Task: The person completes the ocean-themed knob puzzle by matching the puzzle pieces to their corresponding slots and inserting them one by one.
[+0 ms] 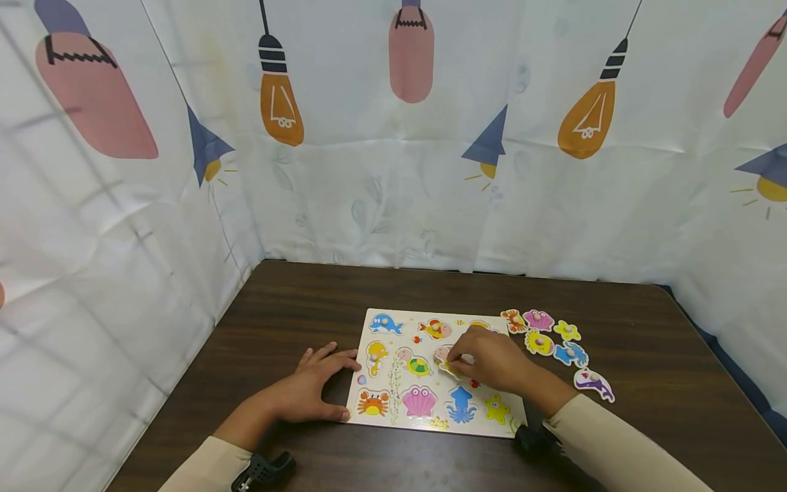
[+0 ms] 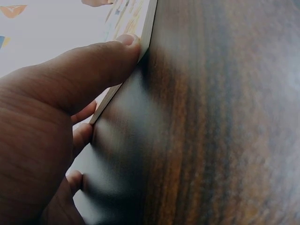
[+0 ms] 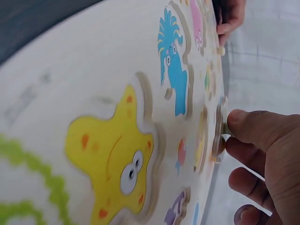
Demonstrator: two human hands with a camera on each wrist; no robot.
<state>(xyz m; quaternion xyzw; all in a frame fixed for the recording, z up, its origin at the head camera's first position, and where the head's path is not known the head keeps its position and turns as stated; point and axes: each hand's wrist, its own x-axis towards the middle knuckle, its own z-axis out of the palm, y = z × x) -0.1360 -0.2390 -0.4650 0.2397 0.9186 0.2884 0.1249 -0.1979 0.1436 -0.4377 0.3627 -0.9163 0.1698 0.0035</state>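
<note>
A pale puzzle board [image 1: 410, 321] printed with sea animals lies on the table. My left hand [image 1: 307, 389] rests at its left side, fingers spread, with the thumb [image 2: 108, 58] against the board's edge near the front corner. Over the middle right of the board, my right hand [image 1: 492, 359] pinches a puzzle piece [image 3: 218, 136] by its small knob between thumb and index finger. That piece is tilted and seen edge-on in the right wrist view, so its picture is mostly hidden. A yellow starfish [image 3: 115, 159] and a blue squid [image 3: 176, 75] show on the board below the hand.
Right of the board lie loose knobbed pieces: a crab [image 1: 514, 321], a pink shell [image 1: 538, 320], a star [image 1: 567, 331], a yellow fish [image 1: 539, 343], a blue squid piece [image 1: 570, 354] and a purple dolphin-like piece [image 1: 594, 384]. A patterned white curtain [image 1: 393, 205] hangs behind the dark table [image 1: 320, 294].
</note>
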